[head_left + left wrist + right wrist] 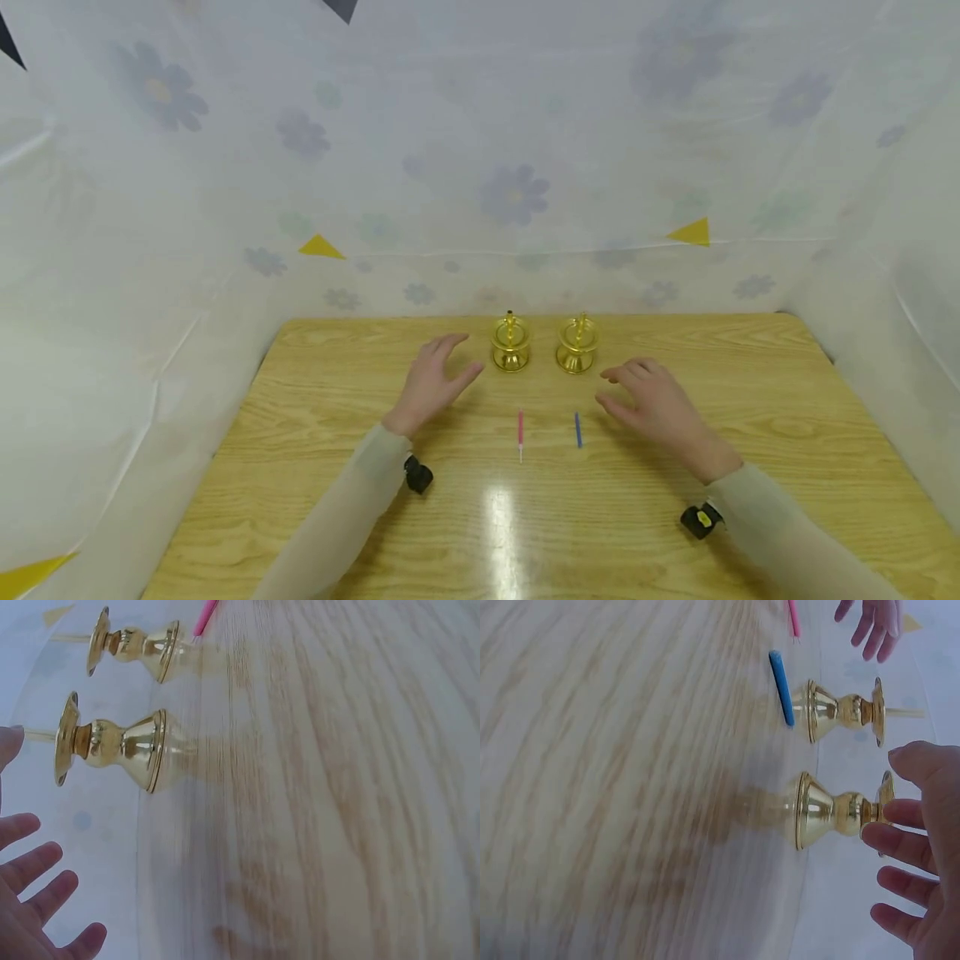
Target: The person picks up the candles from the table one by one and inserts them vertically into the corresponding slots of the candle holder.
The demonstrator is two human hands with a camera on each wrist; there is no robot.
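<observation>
Two gold candle holders stand side by side near the table's far edge, the left holder (511,343) (112,746) (840,712) and the right holder (577,345) (135,649) (832,810). In front of them lie a pink candle (520,429) (792,619) and a blue candle (577,429) (781,686), parallel on the wood. My left hand (442,371) (37,900) hovers just left of the left holder, fingers spread, holding nothing. My right hand (637,392) (922,847) hovers right of the right holder, fingers straight and close to its top, also holding nothing.
The wooden table (337,517) is closed in on three sides by flower-print cloth walls (517,192). Small black cameras sit on the left wrist (417,475) and the right wrist (701,519). Bare wood lies in front of and beside the candles.
</observation>
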